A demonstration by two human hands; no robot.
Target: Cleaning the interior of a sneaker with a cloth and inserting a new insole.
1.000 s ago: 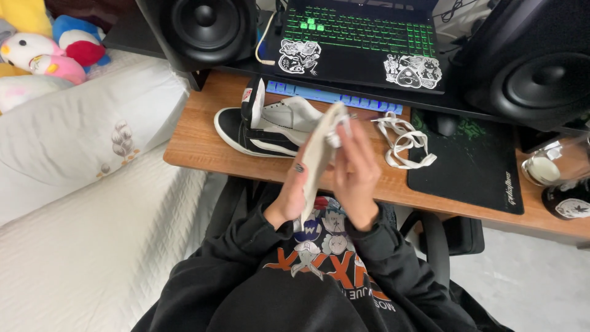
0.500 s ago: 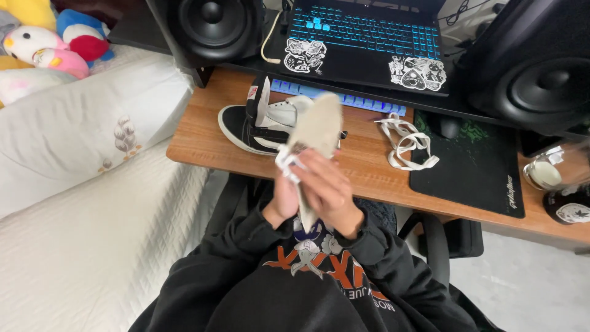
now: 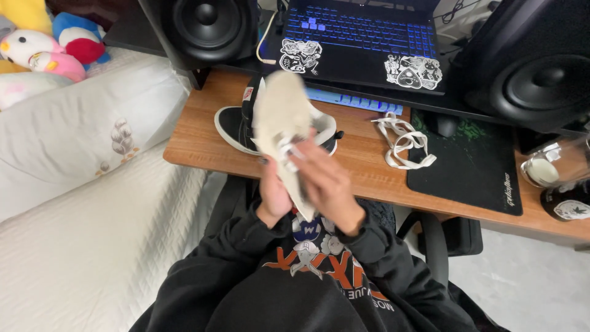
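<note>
Both my hands hold a cream shoe insole (image 3: 281, 114) upright in front of my chest, over the desk's front edge. My left hand (image 3: 273, 198) grips its lower part from the left. My right hand (image 3: 326, 183) lies over the lower half from the right, fingers pressed on it. A small white scrap (image 3: 289, 150) shows between the fingers; I cannot tell what it is. Behind the insole a black sneaker with a white sole (image 3: 236, 126) lies on the wooden desk (image 3: 196, 132). White laces (image 3: 402, 141) lie loose to the right.
A laptop with stickers (image 3: 362, 43) sits between two black speakers (image 3: 209, 24) (image 3: 534, 74). At the right are a black mouse mat (image 3: 467, 163), a mouse (image 3: 441, 125) and a glass jar (image 3: 547, 169). A bed with a pillow (image 3: 80, 129) and plush toys (image 3: 43, 46) is at the left.
The insole has swung up and to the left, now standing upright in front of the sneaker. Both hands have shifted lower down on it.
</note>
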